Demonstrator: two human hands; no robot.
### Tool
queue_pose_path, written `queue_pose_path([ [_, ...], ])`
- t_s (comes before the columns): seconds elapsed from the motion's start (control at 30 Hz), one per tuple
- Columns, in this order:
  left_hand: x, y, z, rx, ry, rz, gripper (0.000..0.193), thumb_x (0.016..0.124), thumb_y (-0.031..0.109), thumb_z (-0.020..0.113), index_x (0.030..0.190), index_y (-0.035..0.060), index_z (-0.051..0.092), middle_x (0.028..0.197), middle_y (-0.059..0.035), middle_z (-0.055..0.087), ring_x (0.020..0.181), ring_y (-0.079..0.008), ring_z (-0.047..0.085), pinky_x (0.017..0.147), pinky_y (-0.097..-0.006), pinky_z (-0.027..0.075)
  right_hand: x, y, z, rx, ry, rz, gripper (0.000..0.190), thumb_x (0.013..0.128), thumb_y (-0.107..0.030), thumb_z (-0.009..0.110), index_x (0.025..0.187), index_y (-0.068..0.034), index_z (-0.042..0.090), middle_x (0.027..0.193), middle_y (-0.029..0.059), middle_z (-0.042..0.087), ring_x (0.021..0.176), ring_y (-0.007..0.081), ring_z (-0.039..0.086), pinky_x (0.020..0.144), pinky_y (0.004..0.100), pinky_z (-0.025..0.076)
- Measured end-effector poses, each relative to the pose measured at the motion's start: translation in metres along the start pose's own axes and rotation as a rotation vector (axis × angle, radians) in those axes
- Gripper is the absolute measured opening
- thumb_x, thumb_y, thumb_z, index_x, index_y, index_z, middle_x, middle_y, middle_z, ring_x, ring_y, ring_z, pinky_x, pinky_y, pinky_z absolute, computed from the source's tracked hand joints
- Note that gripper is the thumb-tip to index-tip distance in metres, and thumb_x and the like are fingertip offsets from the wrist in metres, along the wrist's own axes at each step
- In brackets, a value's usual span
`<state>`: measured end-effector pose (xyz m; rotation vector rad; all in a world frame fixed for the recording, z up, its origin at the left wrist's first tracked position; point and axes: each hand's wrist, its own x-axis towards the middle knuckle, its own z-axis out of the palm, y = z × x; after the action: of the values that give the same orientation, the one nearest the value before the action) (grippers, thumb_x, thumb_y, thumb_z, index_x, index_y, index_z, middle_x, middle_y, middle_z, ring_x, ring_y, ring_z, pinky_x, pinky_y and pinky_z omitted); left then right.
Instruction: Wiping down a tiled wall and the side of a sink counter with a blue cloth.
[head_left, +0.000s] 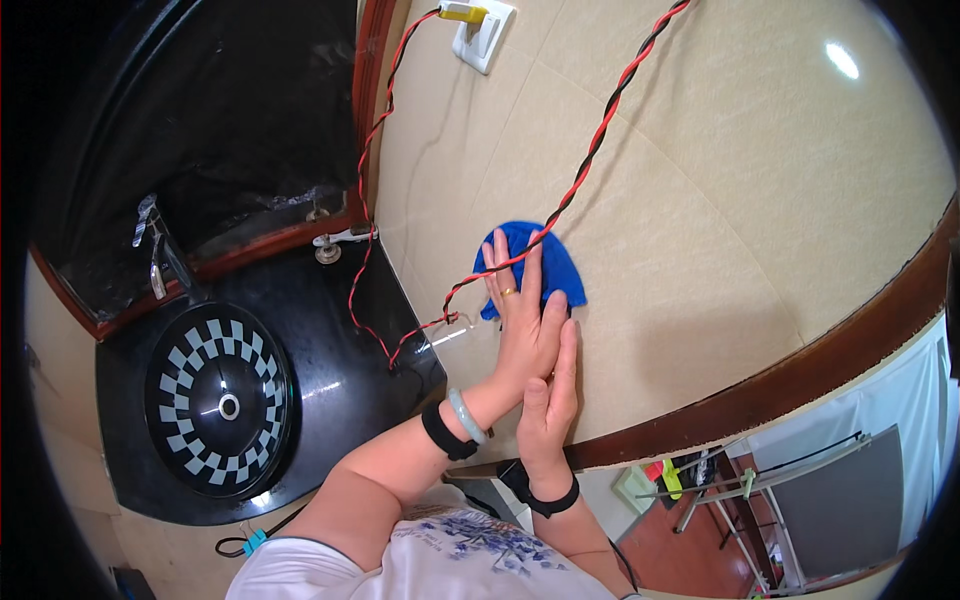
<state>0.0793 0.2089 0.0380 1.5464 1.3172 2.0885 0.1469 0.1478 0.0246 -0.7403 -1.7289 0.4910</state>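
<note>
A blue cloth (559, 270) lies flat against the beige tiled wall (675, 225). My left hand (525, 322), with a gold ring on one finger and a pale bangle and black band at the wrist, rests on the cloth with its fingers spread. Beside its thumb and heel, my right hand (551, 412) is raised with its fingers extended, a black band around the wrist. Nothing shows in its grasp, though its palm side is partly hidden. A twisted red and black cord (592, 150) passes in front of the cloth and the left fingers.
At the left, a black counter (330, 442) carries a round checkered basin (225, 480) and a chrome faucet (157, 255). Above it is a red-framed mirror (285, 244). A yellow plug (461, 12) sits in a wall socket (487, 41). A brown door frame (675, 420) borders the wall.
</note>
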Motion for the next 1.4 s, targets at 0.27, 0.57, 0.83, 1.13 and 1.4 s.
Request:
queue_pose_path([
  [0.27, 0.077, 0.001, 0.005, 0.066, 0.144, 0.166, 0.054, 0.091, 0.021, 0.045, 0.143, 0.0132, 0.031, 0.151, -0.0201, 0.009, 0.138, -0.0422, 0.005, 0.110, -0.0525, 0.006, 0.026, -0.003, 0.008, 0.099, -0.049, -0.055, 0.066, 0.096, -0.037, 0.043, 0.142, 0.005, 0.021, 0.149, 0.0211, 0.019, 0.137, 0.0327, 0.023, 0.110, 0.0405, 0.022],
  [0.57, 0.094, -0.048, 0.001, 0.053, 0.259, 0.170, 0.047, 0.095, 0.020, 0.038, 0.141, 0.0156, 0.035, 0.150, -0.0174, 0.016, 0.138, -0.0375, 0.012, 0.112, -0.0466, 0.011, 0.035, 0.012, 0.033, 0.093, -0.111, -0.009, 0.066, 0.097, -0.042, 0.040, 0.142, 0.004, 0.024, 0.148, 0.0188, 0.022, 0.137, 0.0305, 0.025, 0.109, 0.0429, 0.026],
  [0.83, 0.056, -0.091, -0.007, 0.097, 0.251, 0.004, 0.049, 0.095, 0.024, 0.033, 0.142, 0.0098, 0.032, 0.150, -0.0189, 0.016, 0.138, -0.0372, 0.013, 0.111, -0.0459, 0.012, 0.015, 0.025, 0.041, 0.068, -0.093, 0.102, 0.055, 0.097, -0.036, 0.042, 0.133, 0.005, 0.039, 0.140, 0.0197, 0.039, 0.127, 0.0291, 0.041, 0.102, 0.0394, 0.036],
  [1.13, 0.022, -0.106, -0.010, 0.106, 0.224, -0.171, 0.050, 0.098, 0.032, 0.027, 0.144, 0.0115, 0.025, 0.150, -0.0184, 0.013, 0.138, -0.0367, 0.013, 0.112, -0.0458, 0.014, -0.003, 0.031, 0.046, -0.069, -0.129, 0.170, 0.043, 0.097, -0.026, 0.045, 0.128, 0.004, 0.046, 0.137, 0.0205, 0.042, 0.125, 0.0299, 0.044, 0.100, 0.0378, 0.038],
  [1.4, 0.018, -0.101, -0.008, 0.075, 0.230, -0.214, 0.051, 0.098, 0.032, 0.028, 0.144, 0.0118, 0.025, 0.150, -0.0198, 0.012, 0.137, -0.0384, 0.012, 0.111, -0.0471, 0.012, 0.003, 0.021, 0.052, -0.090, -0.104, 0.132, 0.040, 0.095, -0.019, 0.045, 0.126, 0.005, 0.047, 0.136, 0.0210, 0.042, 0.127, 0.0318, 0.041, 0.105, 0.0391, 0.032],
])
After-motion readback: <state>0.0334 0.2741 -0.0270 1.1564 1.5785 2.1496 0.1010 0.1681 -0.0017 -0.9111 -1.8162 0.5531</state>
